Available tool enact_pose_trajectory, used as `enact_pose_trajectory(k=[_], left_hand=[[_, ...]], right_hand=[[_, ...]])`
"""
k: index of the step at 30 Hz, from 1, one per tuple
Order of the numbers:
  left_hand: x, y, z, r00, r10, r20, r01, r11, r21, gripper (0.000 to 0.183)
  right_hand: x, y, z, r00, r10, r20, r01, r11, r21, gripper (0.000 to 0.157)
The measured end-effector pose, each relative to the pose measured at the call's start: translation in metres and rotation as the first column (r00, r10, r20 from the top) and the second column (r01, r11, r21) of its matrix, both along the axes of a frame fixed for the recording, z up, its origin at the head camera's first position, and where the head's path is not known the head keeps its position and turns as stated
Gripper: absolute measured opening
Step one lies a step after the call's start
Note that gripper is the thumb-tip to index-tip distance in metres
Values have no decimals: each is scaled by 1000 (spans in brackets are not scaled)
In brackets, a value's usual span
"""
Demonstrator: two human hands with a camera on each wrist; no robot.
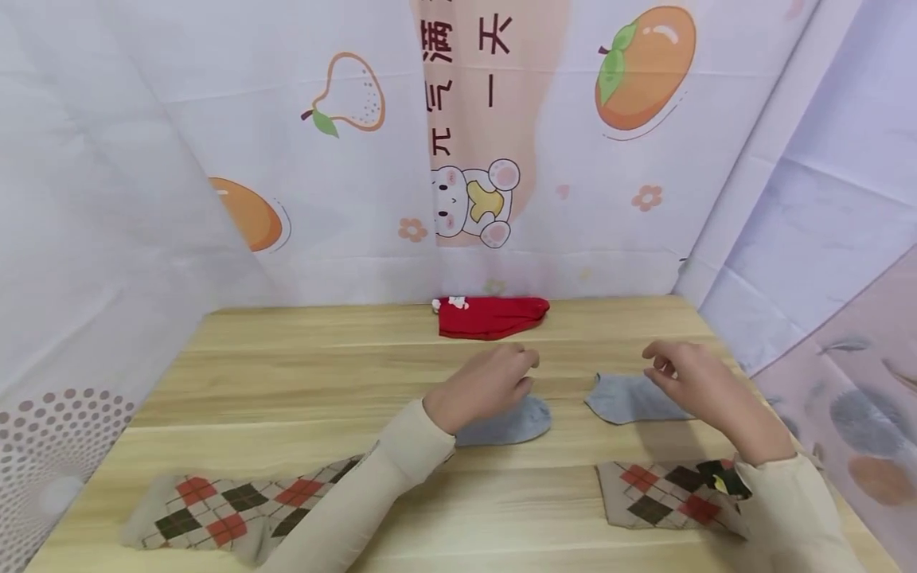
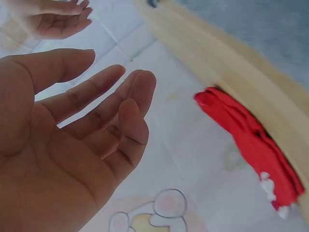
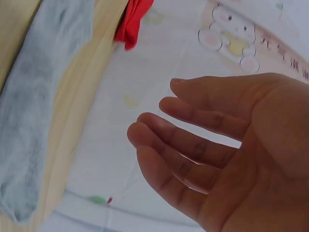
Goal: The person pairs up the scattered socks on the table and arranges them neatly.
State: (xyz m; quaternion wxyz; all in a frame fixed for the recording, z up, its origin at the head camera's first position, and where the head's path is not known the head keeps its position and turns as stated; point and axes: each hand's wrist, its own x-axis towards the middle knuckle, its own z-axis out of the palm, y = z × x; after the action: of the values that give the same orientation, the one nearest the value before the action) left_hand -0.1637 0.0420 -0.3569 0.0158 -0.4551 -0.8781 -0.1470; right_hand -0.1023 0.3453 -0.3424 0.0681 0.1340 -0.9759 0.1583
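My left hand [image 1: 487, 386] hovers above a grey-blue sock [image 1: 512, 423] and covers part of it. In the left wrist view its fingers [image 2: 104, 106] are loosely bent around nothing. Over at the right, my right hand [image 1: 698, 382] is above a second grey-blue sock [image 1: 622, 399], hiding its far end; the right wrist view shows that hand's palm bare. A red sock [image 1: 490, 318] with a white figure lies at the back of the table. Two argyle socks lie nearer me: one [image 1: 215, 513] at left, partly under my left sleeve, another [image 1: 666, 497] at right beneath my right sleeve.
The wooden table [image 1: 301, 358] ends at a printed white curtain [image 1: 344, 199] at the back. More cloth hangs along the left side, and a patterned curtain [image 1: 845, 342] closes off the right side.
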Motion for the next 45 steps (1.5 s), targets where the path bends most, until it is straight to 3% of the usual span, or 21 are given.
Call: enact_pose_trajectory(k=[4,9,16,23,30,34,38,45], left_hand=[[-4,18,4,1000,0,14,0,1000,-29,18],[-7,40,7,999,-24,21,25,999,-46,19],[-16,72,4,998,5,63,-2,999,-38,18],[-23,104,-6,995,16,103,-10,999,-53,37],[-25,136,-20,993,81,80,-70,989,-131,10],[-22,150,-33,987,135,86,-115,970,-213,10],[-19,156,-43,983,158,90,-131,959,-253,16],[-15,158,-50,978,189,84,-158,944,-291,22]], right_hand=[[-6,13,-1,1000,-10,-12,10,1000,-6,19],[-13,30,-3,998,-31,50,31,999,-5,23],[-19,55,-8,990,-64,125,64,998,7,27],[-23,74,-16,979,-107,172,108,994,5,28],[-27,85,-19,971,-118,206,124,992,-15,32],[-28,92,-24,965,-143,220,146,989,4,34],[-26,100,-33,960,-144,239,143,989,25,29],[-30,108,-48,966,-139,217,133,990,43,21]])
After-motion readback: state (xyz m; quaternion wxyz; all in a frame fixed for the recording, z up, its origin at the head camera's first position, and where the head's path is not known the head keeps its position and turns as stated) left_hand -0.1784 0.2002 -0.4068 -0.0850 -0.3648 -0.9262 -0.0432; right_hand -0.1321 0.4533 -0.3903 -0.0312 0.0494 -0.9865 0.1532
